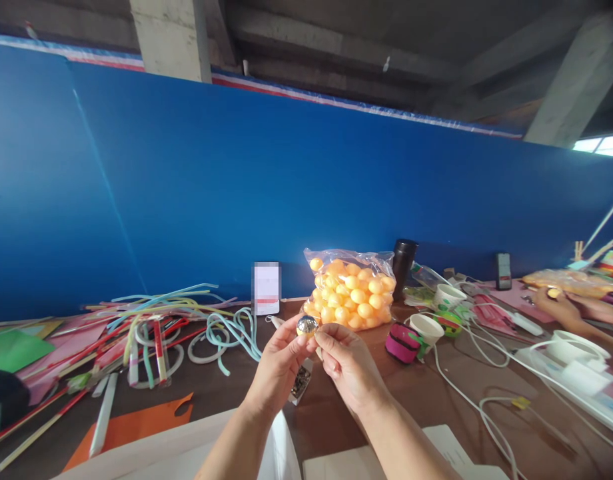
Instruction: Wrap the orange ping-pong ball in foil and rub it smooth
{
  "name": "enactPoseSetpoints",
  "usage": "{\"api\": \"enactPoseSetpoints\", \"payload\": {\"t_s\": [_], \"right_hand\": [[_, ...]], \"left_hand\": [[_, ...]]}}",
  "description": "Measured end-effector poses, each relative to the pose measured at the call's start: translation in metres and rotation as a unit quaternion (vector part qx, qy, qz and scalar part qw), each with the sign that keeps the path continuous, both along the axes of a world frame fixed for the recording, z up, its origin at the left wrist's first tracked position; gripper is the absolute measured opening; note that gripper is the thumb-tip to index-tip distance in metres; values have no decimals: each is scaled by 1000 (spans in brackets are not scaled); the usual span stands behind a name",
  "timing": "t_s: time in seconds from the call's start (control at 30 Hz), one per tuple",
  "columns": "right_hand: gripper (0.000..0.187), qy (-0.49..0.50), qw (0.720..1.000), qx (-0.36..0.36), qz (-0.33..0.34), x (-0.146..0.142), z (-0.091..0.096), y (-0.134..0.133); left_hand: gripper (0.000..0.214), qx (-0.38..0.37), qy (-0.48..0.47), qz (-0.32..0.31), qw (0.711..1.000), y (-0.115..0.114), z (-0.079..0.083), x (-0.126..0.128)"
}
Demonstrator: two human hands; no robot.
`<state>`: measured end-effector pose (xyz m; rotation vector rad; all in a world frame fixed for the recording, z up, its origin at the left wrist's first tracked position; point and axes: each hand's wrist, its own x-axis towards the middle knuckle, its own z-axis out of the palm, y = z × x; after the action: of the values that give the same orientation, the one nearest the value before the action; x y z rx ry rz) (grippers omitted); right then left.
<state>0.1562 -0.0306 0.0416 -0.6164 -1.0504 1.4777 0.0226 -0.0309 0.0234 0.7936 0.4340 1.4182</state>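
A ping-pong ball (307,326), shiny silver on top and yellow below, is held up in front of me. My left hand (282,350) grips it between thumb and fingers from the left. Against its lower right side, my right hand (344,353) has thumb and fingertip pinched together; whatever they hold is hidden. Below the hands, partly covered by them, a small open box (300,383) contains many tiny dark metallic pieces. Right behind the hands stands a clear plastic bag (354,293) full of yellow-orange ping-pong balls.
Tubes and sticks (156,327) pile up at left, beside orange paper (136,427). A phone (267,290) and black bottle (404,267) stand by the blue partition (286,167). Paper cups (426,330), a magenta pouch (402,343) and white cables lie right. A co-worker's hands (561,310) hold a yellow ball.
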Motion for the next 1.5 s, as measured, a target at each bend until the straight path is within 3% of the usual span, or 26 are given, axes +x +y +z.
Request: {"api": "enactPoseSetpoints", "payload": {"t_s": [0.93,1.5], "right_hand": [[15,9,1000,4,2,-1,-3,1],[16,14,1000,4,6,-3,-2,0]], "left_hand": [[37,-4,-16,-6,1000,0,-1,0],[38,24,36,16,999,4,-8,-3]]}}
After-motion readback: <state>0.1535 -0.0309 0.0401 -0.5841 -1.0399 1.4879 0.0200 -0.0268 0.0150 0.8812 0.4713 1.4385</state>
